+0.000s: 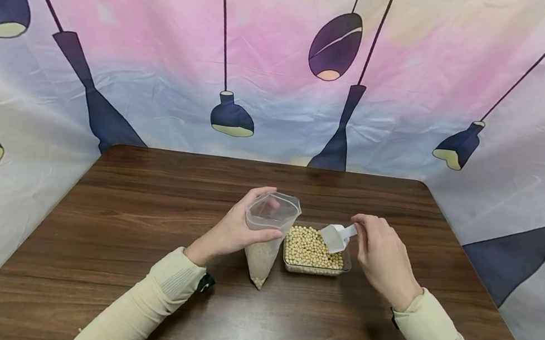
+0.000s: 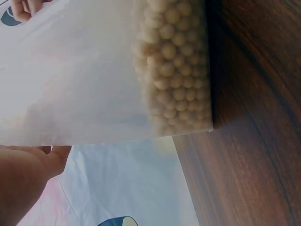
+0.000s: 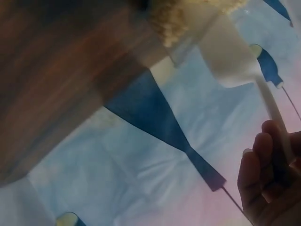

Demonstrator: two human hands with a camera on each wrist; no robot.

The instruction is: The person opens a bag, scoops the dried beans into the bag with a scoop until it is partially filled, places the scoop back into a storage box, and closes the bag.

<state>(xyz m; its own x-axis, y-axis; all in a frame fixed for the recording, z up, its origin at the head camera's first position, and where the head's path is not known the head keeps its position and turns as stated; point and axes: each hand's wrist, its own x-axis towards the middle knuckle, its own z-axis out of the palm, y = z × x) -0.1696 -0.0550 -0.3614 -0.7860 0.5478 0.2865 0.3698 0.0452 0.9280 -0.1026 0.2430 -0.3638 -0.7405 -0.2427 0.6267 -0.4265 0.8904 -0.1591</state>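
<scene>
Brown table (image 1: 110, 219) around beans (image 1: 305, 249), lamp-print backdrop (image 1: 282, 81) behind

Left hand (image 1: 233, 228) grips bag (image 1: 261, 256); right hand (image 1: 385, 254) holds white scoop (image 1: 334, 238) over tray (image 1: 315, 271) of beans (image 1: 305, 246), contact unclear.

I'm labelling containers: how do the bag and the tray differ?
The translucent bag is tall; the clear tray is low and rectangular. The left hand grips the bag, while the tray rests on the table. Both hold pale, round beans, apparently soybeans.

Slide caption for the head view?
Left hand holds a bag, right hand a scoop; between them, a dish of beans.
</scene>
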